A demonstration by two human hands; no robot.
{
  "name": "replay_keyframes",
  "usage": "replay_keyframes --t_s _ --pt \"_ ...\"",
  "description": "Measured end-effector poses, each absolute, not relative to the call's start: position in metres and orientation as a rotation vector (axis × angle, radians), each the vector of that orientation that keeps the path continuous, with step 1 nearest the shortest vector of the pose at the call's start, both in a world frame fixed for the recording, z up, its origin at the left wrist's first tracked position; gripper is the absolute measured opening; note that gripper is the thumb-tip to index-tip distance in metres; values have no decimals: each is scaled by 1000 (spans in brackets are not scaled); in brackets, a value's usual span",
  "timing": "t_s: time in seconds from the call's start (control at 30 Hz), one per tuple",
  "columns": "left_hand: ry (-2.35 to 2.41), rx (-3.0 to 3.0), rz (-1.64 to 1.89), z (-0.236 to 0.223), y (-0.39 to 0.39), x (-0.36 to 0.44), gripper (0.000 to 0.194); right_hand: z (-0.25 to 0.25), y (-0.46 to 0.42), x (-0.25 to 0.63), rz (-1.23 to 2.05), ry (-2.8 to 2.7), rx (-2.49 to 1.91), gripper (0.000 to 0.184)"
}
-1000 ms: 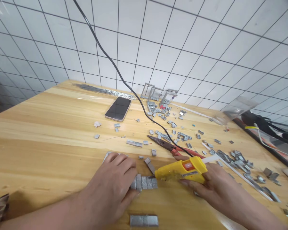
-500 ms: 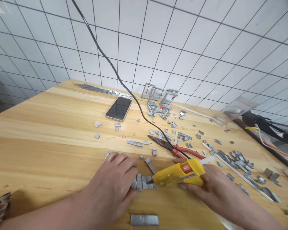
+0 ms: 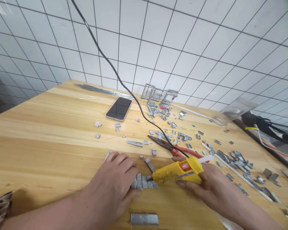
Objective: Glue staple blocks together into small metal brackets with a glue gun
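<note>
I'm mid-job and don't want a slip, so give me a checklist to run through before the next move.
1. Right hand gripping glue gun: ok.
2. Nozzle at the metal row: ok, at its right part.
3. Left hand steadying the row: ok, fingers and thumb at its left end.
4. Glue stick loaded: ok, white end protrudes at the back.
5. Cord clear of pliers: not ok, it crosses them.
6. Nozzle hot: cannot tell.
</note>
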State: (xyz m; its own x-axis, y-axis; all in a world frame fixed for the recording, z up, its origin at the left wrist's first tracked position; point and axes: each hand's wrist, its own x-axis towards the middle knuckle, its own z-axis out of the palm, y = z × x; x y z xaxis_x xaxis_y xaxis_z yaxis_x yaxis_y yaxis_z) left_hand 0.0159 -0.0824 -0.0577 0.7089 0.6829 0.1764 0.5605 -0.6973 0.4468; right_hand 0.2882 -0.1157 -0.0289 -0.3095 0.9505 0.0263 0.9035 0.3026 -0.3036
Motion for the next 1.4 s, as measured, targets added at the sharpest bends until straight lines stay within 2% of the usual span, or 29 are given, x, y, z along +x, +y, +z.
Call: replay_keyframes --t_s 0.3,0.57,0.87,1.1,1.4 --pt "972 2544 458 -59 -82 16 11 -31 -115 288 365 -2370 -1579 10" --pt "972 2546 469 -58 -81 17 10 -31 -113 285 337 -2368 -1512 16" --pt "964 2547 480 -59 -82 17 10 -22 -118 285 465 -2366 -1628 10" --pt "964 2543 463 -59 -82 16 10 -28 -115 280 430 -2367 -1539 15" --pt "968 2535 446 -60 -82 17 10 -31 -116 279 428 -2355 -1593 10"
